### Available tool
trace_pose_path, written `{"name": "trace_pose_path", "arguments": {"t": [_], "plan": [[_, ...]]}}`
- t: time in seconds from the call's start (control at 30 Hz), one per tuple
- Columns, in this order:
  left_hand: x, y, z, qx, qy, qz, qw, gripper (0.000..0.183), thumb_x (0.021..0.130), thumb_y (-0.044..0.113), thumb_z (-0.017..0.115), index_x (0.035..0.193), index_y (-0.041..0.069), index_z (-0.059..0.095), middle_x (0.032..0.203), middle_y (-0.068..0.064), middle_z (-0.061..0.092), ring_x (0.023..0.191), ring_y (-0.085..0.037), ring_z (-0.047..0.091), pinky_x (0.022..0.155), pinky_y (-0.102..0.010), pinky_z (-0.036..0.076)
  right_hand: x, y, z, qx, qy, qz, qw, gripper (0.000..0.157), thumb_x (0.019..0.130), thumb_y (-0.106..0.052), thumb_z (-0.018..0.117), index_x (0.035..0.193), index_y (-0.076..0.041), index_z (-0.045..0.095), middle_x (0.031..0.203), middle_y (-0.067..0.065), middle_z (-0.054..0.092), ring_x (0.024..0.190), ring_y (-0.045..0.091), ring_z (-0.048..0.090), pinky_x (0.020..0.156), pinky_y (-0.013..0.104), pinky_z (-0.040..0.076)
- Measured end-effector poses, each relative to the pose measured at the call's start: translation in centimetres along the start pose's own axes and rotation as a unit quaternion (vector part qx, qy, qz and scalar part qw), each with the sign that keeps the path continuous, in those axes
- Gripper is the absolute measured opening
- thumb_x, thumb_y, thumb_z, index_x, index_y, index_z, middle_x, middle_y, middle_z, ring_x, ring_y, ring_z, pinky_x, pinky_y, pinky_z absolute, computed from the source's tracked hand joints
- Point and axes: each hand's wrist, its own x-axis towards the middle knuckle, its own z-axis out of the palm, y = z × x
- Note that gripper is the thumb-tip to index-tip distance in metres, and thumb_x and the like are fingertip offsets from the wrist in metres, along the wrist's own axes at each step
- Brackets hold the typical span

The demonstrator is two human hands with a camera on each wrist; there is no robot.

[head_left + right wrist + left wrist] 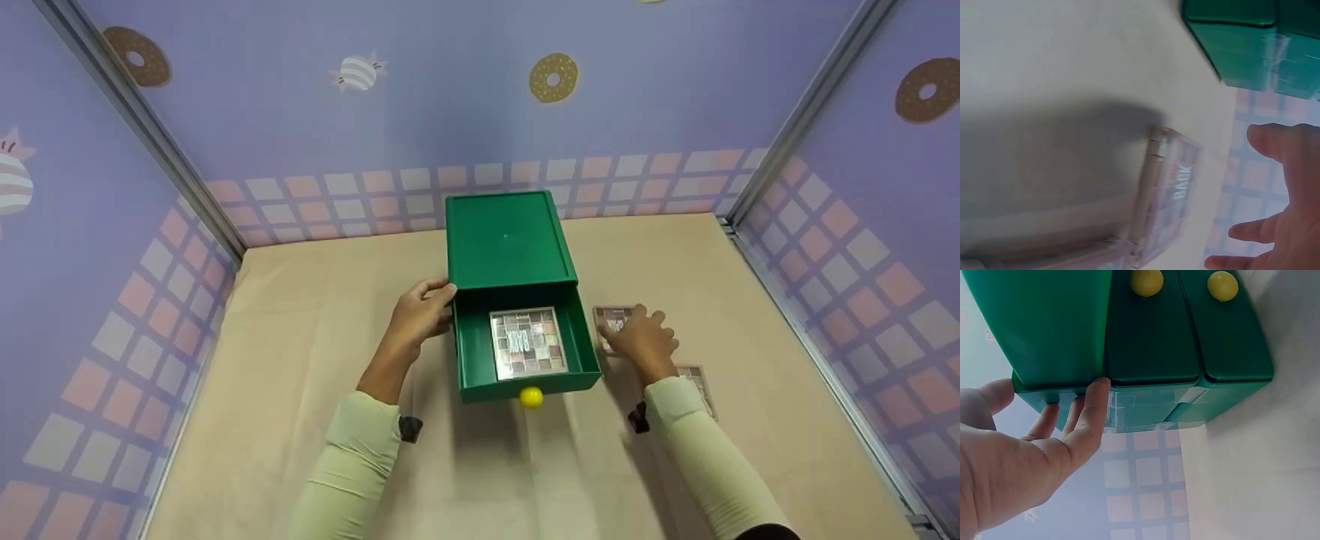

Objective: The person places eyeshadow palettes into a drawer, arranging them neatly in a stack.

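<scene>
A green drawer cabinet (506,240) stands on the table with its top drawer (474,352) pulled out. Inside that drawer lies an eyeshadow palette (527,343) with a clear lid over a grid of colours. My left hand (420,315) touches the cabinet's left side near the front, its fingers fairly straight and the thumb at the top edge, as the left wrist view shows. To the right of the drawer, my right hand (643,341) hovers with spread fingers over a second palette (611,321), which it partly hides; nothing is in it.
A third palette (694,381) lies nearer on the right, partly behind the right sleeve. A yellow knob (531,397) sticks out from the drawer front. Two lower drawers with yellow knobs (1222,286) are closed. Patterned walls (450,97) enclose the table (315,322) at the back and sides.
</scene>
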Motion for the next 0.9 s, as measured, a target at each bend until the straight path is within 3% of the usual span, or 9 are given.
{"name": "trace_pose_path", "arguments": {"t": [0.3,0.6,0.9], "plan": [[0.0,0.1,0.1,0.001,0.003,-0.003,1.0000,0.045,0.104,0.035,0.057,0.143,0.013,0.055,0.134,-0.017,0.064,0.111,-0.031,0.071,0.100,-0.047,0.057,-0.2,0.5,2.0,-0.012,-0.007,0.009,1.000,0.092,0.091,-0.057,0.068,0.147,0.008,0.038,0.132,0.037,0.046,0.116,0.056,0.051,0.100,0.067,0.042],[-0.1,0.1,0.0,0.001,0.003,-0.002,1.0000,0.045,0.105,0.036,0.056,0.143,0.013,0.056,0.134,-0.017,0.063,0.112,-0.032,0.071,0.100,-0.047,0.057,-0.4,0.6,2.7,-0.049,-0.014,0.013,0.999,0.082,0.091,-0.056,0.068,0.141,0.006,0.047,0.126,0.036,0.049,0.110,0.053,0.052,0.096,0.067,0.043],[-0.2,0.0,0.0,0.005,-0.001,0.006,1.0000,0.045,0.105,0.036,0.056,0.144,0.014,0.055,0.135,-0.017,0.062,0.113,-0.033,0.070,0.101,-0.048,0.056,-0.5,1.2,3.2,-0.066,-0.009,-0.005,0.998,0.086,0.092,-0.052,0.067,0.151,0.004,0.038,0.117,0.039,0.050,0.103,0.052,0.053,0.092,0.065,0.045]]}}
